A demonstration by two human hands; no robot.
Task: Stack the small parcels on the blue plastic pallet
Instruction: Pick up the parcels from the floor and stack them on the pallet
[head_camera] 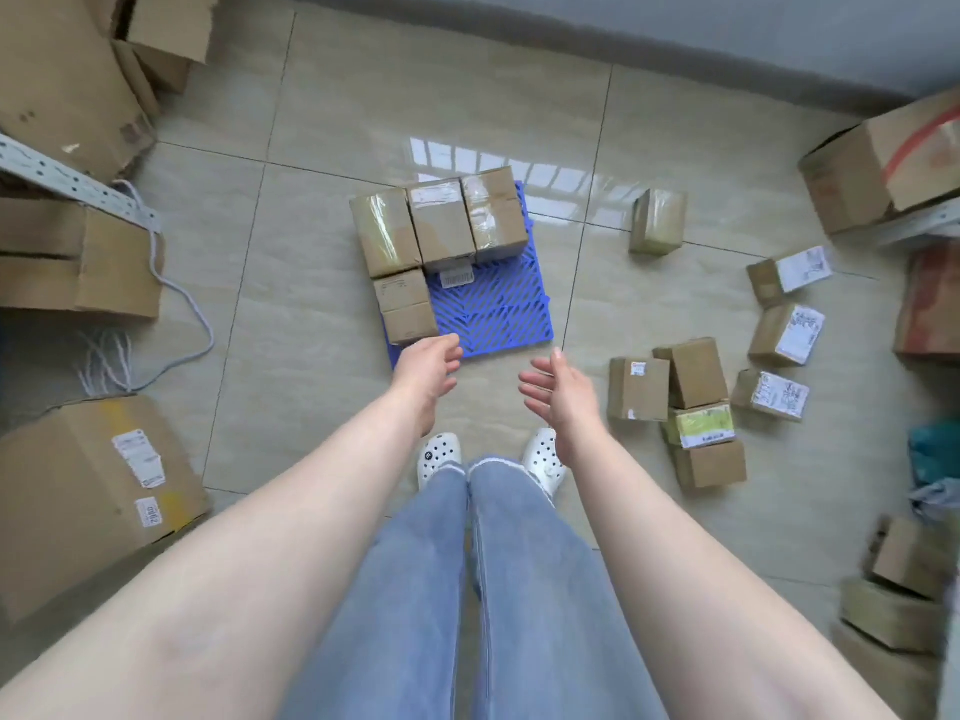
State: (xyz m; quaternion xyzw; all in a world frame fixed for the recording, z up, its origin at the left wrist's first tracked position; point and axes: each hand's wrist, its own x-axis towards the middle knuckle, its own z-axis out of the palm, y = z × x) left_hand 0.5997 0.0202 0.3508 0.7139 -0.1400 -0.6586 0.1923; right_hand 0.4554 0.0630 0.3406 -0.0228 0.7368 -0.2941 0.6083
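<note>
A blue plastic pallet (496, 314) lies on the tiled floor ahead of my feet. Three taped cardboard parcels (440, 220) stand in a row along its far edge. A smaller parcel (406, 305) sits in front of them on the pallet's left side. My left hand (427, 362) hovers just below that smaller parcel at the pallet's near left corner, fingers apart and holding nothing. My right hand (557, 387) is open, palm turned inward, above the floor just off the pallet's near right corner. Several loose small parcels (696, 392) lie on the floor to the right.
Large cardboard boxes (78, 491) and a metal shelf rail (72, 181) line the left side, with a white cord (176, 293) trailing on the floor. More big boxes (883, 163) stand at the right. A lone parcel (657, 220) sits right of the pallet. A wall (675, 23) runs behind.
</note>
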